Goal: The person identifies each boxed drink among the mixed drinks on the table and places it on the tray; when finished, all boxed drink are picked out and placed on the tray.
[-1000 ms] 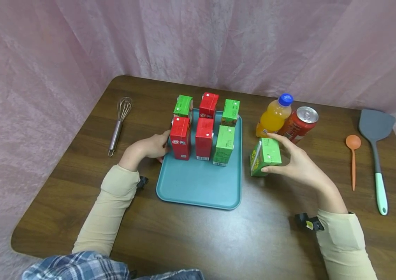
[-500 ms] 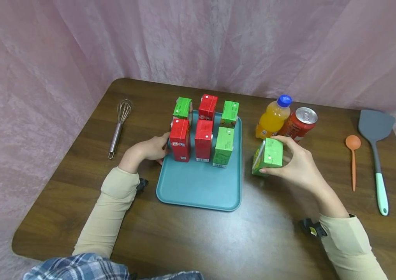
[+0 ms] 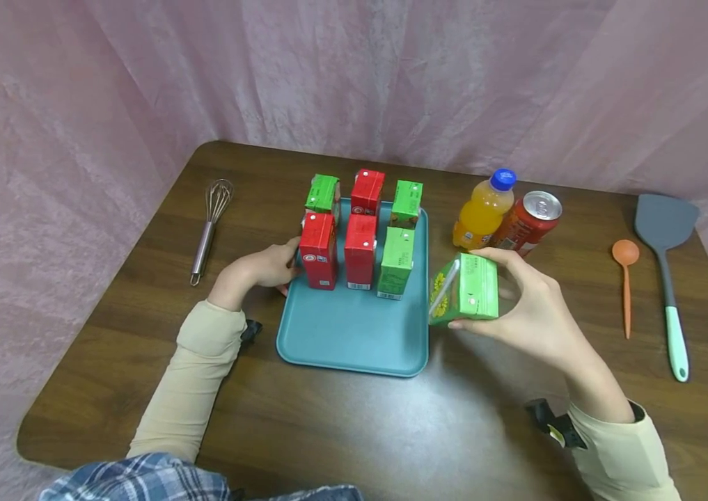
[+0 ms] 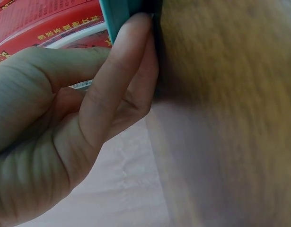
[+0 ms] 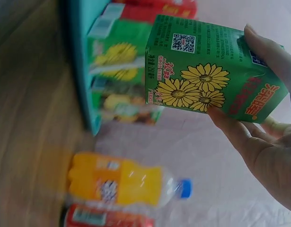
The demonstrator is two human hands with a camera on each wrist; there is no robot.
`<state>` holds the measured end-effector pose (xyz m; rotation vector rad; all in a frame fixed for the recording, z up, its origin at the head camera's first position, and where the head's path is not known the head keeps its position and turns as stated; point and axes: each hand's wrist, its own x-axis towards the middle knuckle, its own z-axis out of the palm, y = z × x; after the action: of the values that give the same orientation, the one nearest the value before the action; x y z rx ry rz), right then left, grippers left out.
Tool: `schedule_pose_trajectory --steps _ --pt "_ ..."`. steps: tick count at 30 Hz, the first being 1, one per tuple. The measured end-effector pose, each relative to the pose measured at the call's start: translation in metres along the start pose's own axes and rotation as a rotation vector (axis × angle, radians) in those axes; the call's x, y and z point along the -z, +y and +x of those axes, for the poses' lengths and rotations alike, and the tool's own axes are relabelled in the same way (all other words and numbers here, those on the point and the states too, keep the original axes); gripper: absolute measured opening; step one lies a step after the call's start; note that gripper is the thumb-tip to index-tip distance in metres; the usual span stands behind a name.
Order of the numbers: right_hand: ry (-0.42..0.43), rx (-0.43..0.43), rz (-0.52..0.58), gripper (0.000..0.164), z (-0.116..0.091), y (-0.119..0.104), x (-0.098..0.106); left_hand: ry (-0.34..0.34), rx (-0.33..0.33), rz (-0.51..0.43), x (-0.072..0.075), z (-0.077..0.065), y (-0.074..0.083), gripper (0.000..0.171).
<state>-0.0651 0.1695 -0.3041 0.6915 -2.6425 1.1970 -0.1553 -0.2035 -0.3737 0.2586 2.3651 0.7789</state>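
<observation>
My right hand [image 3: 532, 309] grips a green drink carton [image 3: 477, 287] with yellow flowers and a straw on its side. The carton [image 5: 207, 71] is tilted and off the table, by the right rim of the blue-green tray [image 3: 354, 334]. In the right wrist view, thumb and fingers hold it from opposite sides. My left hand [image 3: 266, 266] holds the tray's left edge, its fingertips against the rim in the left wrist view. Red cartons [image 3: 360, 250] and green cartons [image 3: 396, 263] stand upright in two rows on the tray's far half. Beside my left hand is a red carton [image 3: 319, 252].
Behind the held carton stand an orange drink bottle [image 3: 482, 212] and a red can [image 3: 528, 221]. At the right lie an orange spoon [image 3: 626, 278] and a grey turner [image 3: 665, 229]. A whisk [image 3: 208, 233] lies at the left. A pink curtain [image 3: 354, 83] hangs behind the table.
My right hand has lifted the green carton from the table, tilted it and moved it left to the tray's edge. The left hand stays at the tray.
</observation>
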Motion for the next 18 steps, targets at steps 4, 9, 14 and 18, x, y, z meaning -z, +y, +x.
schedule_pose_trajectory --steps 4,9,14,18 --pt "-0.03 0.023 0.084 0.088 0.001 -0.019 -0.006 0.002 -0.001 -0.001 0.0 0.0 0.0 0.071" --pt "-0.072 0.052 0.16 0.088 0.006 -0.037 -0.02 0.002 0.003 -0.003 0.0 -0.001 0.0 0.071" --pt "-0.14 0.046 0.197 0.086 0.013 -0.053 -0.041 0.005 0.014 0.0 0.0 -0.001 0.001 0.073" --pt "-0.188 0.036 0.232 0.084 0.021 -0.062 -0.06 0.005 0.014 0.011 0.0 0.0 0.001 0.072"
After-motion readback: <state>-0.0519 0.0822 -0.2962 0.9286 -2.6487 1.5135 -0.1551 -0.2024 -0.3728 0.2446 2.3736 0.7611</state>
